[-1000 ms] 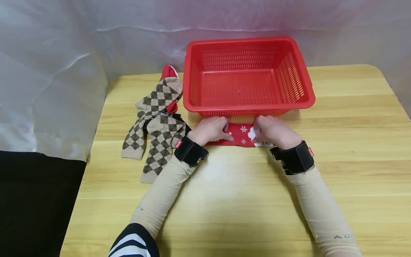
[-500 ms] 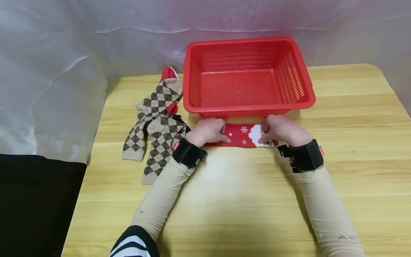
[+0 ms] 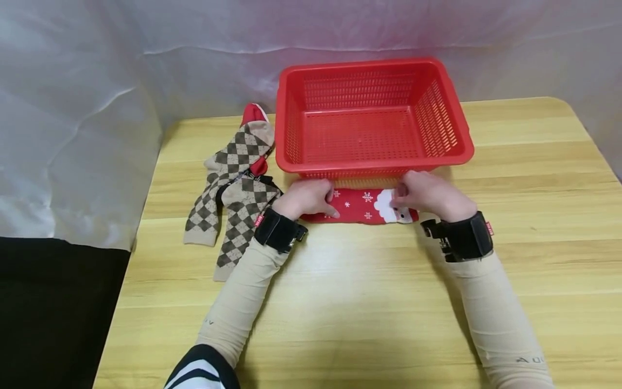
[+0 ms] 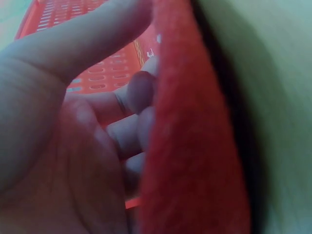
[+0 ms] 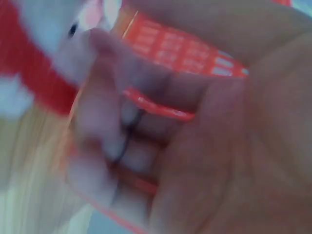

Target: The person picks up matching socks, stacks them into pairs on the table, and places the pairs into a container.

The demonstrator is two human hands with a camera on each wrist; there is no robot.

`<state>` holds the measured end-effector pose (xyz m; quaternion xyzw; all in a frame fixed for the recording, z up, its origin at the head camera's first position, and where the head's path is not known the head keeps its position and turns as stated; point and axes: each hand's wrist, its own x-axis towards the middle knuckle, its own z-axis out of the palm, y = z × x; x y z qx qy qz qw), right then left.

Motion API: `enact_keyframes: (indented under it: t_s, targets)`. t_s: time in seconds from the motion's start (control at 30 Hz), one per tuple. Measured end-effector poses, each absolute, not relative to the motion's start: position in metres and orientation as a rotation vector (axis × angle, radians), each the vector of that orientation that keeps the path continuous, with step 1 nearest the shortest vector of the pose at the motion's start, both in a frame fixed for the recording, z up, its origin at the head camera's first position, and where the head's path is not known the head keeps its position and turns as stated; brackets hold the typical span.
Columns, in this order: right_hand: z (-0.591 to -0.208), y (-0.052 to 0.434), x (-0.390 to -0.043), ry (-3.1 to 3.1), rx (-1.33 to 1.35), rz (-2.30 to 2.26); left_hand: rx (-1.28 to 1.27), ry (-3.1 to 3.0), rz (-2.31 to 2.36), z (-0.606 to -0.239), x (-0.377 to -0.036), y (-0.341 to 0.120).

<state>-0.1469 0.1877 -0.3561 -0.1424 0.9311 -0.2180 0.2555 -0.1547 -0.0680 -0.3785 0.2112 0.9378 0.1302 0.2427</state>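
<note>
A red sock [image 3: 362,205] with white snowflakes and a white bearded figure lies flat across the table, just in front of the basket. My left hand [image 3: 307,198] holds its left end, thumb on the near side and fingers toward the far edge. In the left wrist view the red cloth [image 4: 187,122] stands up close beside the curled fingers. At the figured end, my right hand [image 3: 430,194] pinches the sock near its far edge. The right wrist view shows those fingers [image 5: 97,107] curled, with one fingertip against the figure's face.
Behind the hands stands a red plastic basket [image 3: 374,168] with slotted walls, nothing inside it. Brown argyle socks [image 3: 243,216] lie heaped at the left, with red cloth [image 3: 254,113] and black cloth among them. Pale fabric [image 3: 204,59] hangs behind the wooden table [image 3: 389,313].
My right hand has slid rightward along the sock, uncovering more of the white figure. The left hand has shifted slightly left at its end. The basket and argyle socks stay put.
</note>
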Motion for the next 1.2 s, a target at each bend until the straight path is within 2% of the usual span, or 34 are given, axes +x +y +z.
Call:
enact_keyframes:
  t_s: [0.13,0.43,0.9,1.2]
  targets:
    - [-0.358,0.179,-0.147,2.498,-0.451,-0.601,0.578,2.562,0.357,-0.378,-0.156,-0.068]
    - [-0.363,0.188,-0.148,2.459,-0.362,-0.593,0.611,2.444,0.336,-0.374,-0.157,-0.073]
    - [-0.361,0.191,-0.151,2.459,-0.32,-0.532,0.354,2.321,0.359,-0.366,-0.16,-0.083]
    - [-0.356,0.189,-0.147,2.506,-0.313,-0.644,0.384,2.368,0.405,-0.36,-0.157,-0.082]
